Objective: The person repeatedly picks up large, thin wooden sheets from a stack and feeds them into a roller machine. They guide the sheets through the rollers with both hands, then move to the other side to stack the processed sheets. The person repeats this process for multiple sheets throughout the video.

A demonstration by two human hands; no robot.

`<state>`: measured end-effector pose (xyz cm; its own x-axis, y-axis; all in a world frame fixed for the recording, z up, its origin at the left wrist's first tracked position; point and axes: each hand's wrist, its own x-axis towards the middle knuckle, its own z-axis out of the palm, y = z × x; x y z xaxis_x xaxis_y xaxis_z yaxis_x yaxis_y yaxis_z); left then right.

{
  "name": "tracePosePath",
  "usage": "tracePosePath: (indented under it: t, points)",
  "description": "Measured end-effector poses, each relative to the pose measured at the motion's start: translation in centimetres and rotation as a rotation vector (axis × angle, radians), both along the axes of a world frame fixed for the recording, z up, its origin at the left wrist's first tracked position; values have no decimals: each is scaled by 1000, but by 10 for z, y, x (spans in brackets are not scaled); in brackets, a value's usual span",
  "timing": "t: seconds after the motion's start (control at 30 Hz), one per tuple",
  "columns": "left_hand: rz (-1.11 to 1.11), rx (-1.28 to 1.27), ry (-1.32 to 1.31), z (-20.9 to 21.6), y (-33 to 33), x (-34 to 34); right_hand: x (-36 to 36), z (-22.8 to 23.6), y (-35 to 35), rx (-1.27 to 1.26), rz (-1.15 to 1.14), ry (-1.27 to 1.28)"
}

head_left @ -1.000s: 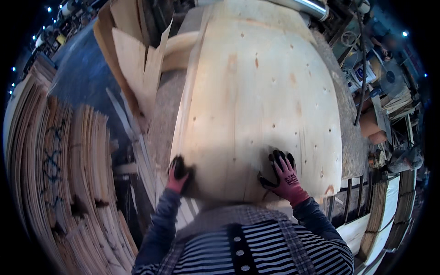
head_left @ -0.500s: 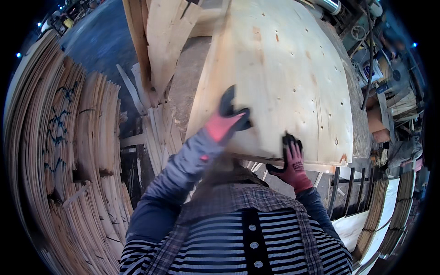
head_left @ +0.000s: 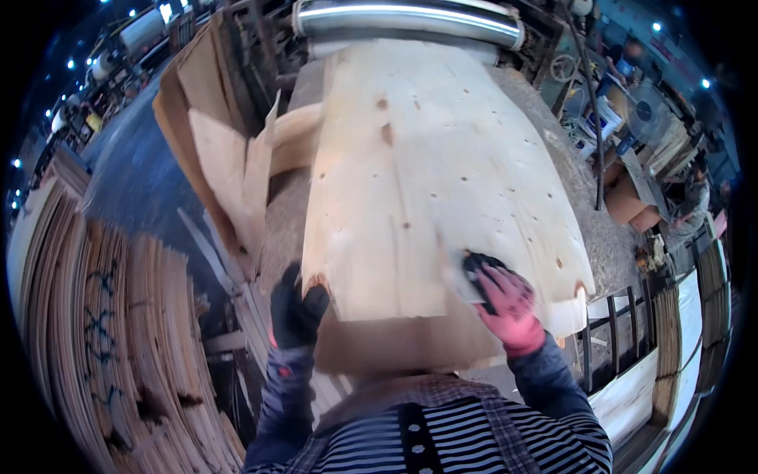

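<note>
A large pale wood veneer sheet (head_left: 426, 189) with small dark knots lies in front of me, its near edge uneven. At its near left corner is my left hand (head_left: 296, 312), in a pink glove with black fingers, thumb apart from the fingers. My right hand (head_left: 505, 304), gloved alike, is over the near right part of the sheet. Its fingers are bent and a little blurred, closed at a pale raised flap of veneer. Below the near edge a darker brown sheet (head_left: 387, 346) shows, closer to my body.
A shiny metal roller (head_left: 410, 20) spans the far end. Tall stacks of veneer (head_left: 71, 316) stand at left, with upright bent pieces (head_left: 225, 158) beyond. A dark upright bar (head_left: 596, 118), a cardboard box (head_left: 632, 193) and a person (head_left: 624, 67) are at right.
My view has tilted up, bringing the roller into sight. The left hand has moved left and nearer, to the sheet's corner; the right hand's fingers, stretched out before, are now bent.
</note>
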<state>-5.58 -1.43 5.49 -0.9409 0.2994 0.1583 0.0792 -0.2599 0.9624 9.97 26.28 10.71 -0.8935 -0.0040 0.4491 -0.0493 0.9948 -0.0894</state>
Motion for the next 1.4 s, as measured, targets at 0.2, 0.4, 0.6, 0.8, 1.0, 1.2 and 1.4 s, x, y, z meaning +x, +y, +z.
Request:
tracePosePath:
  t: [0.2, 0.4, 0.6, 0.8, 1.0, 1.2, 1.4]
  points:
    - [66, -1065, 387, -104, -12, 58, -121, -67, 67, 102, -49, 48]
    - [133, -1207, 332, -113, -2, 67, -221, -131, 113, 181, -141, -63]
    - [161, -1168, 360, -123, -2, 57, -220, -78, 89, -775, 57, -49]
    - [91, -1014, 315, -126, -18, 45, -127, -7, 29, -2513, 680, -226]
    - [59, -1120, 474, -114, -16, 45, -60, -20, 16, -1383, 333, -89]
    - [-1, -1092, 444, -118, -21, 38, -9, -21, -18, -139, -50, -33]
    - [-20, -1361, 439, -120, 4, 52, 35, -135, -17, 55, -315, -429]
